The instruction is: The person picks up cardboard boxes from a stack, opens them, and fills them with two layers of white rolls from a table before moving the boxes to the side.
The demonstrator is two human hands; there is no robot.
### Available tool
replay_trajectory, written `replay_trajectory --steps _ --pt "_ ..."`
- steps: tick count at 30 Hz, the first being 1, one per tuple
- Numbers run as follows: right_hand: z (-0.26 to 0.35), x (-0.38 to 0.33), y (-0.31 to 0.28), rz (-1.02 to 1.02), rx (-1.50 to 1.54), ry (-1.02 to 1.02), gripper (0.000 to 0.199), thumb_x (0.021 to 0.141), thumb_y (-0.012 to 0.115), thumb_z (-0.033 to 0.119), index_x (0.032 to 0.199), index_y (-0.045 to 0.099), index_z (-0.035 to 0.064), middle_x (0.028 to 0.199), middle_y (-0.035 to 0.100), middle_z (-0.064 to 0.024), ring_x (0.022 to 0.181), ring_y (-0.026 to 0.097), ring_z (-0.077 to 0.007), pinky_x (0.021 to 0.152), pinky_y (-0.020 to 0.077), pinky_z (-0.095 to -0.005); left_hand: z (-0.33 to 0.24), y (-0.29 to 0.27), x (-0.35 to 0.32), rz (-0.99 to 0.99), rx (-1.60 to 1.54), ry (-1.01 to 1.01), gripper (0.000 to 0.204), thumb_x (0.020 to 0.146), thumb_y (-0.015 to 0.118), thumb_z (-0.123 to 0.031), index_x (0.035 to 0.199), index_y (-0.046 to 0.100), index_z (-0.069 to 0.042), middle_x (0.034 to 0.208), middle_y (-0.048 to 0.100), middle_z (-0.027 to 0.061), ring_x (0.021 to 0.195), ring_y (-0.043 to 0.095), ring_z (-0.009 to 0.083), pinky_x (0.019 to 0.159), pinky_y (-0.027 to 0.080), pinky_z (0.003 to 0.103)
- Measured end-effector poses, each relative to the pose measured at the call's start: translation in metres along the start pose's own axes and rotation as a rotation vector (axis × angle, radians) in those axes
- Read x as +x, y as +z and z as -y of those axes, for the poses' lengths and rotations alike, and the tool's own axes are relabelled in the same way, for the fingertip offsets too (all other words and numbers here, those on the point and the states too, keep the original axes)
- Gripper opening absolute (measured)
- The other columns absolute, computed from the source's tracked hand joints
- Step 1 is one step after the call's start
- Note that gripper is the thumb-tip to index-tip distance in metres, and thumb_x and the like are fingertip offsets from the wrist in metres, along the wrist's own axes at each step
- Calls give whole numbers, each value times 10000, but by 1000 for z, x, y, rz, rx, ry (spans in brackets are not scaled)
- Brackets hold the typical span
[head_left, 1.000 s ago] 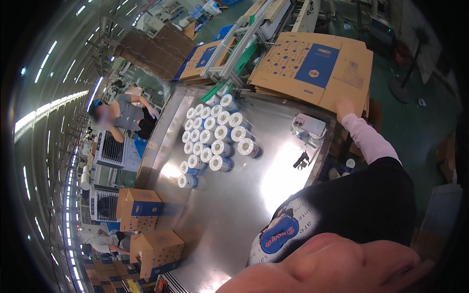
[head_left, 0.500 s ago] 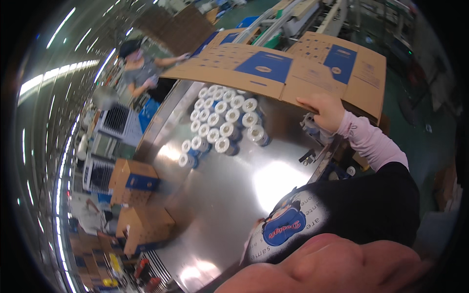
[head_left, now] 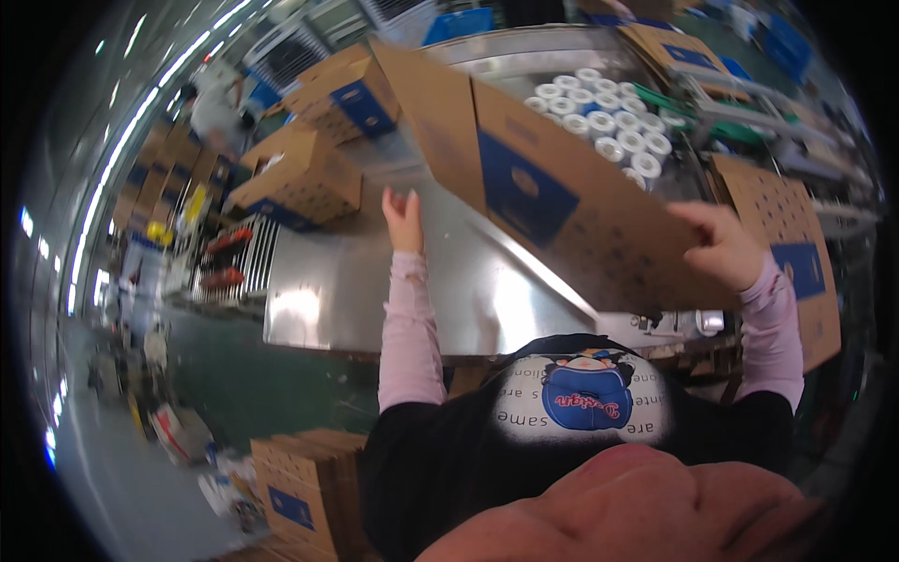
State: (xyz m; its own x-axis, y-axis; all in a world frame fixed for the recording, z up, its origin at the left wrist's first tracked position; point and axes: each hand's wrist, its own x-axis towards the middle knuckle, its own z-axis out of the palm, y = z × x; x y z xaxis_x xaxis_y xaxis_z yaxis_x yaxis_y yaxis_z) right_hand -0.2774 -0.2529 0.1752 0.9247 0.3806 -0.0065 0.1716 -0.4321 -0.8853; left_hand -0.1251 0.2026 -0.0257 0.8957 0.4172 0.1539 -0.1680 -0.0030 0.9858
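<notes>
My right hand (head_left: 726, 245) grips the right part of a flattened cardboard box (head_left: 599, 201), brown with blue printed panels, its fingers closed at the edge. The cardboard stands tilted above the metal table (head_left: 412, 304), its far left panel bent at a crease. My left hand (head_left: 405, 223) is raised over the table to the left of the cardboard, fingers apart and holding nothing. Behind the cardboard stand several white and blue rolls (head_left: 599, 122) in a cluster, partly hidden by it.
Two folded cardboard boxes (head_left: 314, 173) stand at the table's left, near a roller conveyor (head_left: 257, 253). More flat cardboard (head_left: 782, 215) lies at the right, beside machine rails (head_left: 758, 126). A cardboard stack (head_left: 304, 468) stands at lower left. A person (head_left: 217, 112) is at far left.
My right hand has pulled one flat cardboard box off the pile and swung it over the table. My left hand has come into view. The view has turned left.
</notes>
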Motion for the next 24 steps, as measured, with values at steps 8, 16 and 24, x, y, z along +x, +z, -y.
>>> replay_trajectory --steps 8,16,24 --pt "-38 42 88 662 58 -120 655 872 608 385 1428 397 112 1211 512 -116 1100 504 -199 922 450 -325 -29 -30 52 -206 -266 45 852 894 625 -323 1512 69 -139 1408 378 126 1198 452 286 948 422 420" --pt "-38 58 25 142 -333 -445 561 812 624 201 1355 508 123 1270 544 -174 1131 558 -279 886 468 -340 -78 -15 6 -48 -357 -117 969 817 622 -121 1517 -47 -90 1500 233 162 1285 367 286 1022 339 338" --pt "-6 11 24 111 -1052 -350 419 762 555 81 1154 658 184 645 623 -141 538 606 -310 537 496 -430 -129 -51 2 410 127 -116 850 673 467 42 1468 236 -151 1279 490 71 1099 513 196 810 448 264"
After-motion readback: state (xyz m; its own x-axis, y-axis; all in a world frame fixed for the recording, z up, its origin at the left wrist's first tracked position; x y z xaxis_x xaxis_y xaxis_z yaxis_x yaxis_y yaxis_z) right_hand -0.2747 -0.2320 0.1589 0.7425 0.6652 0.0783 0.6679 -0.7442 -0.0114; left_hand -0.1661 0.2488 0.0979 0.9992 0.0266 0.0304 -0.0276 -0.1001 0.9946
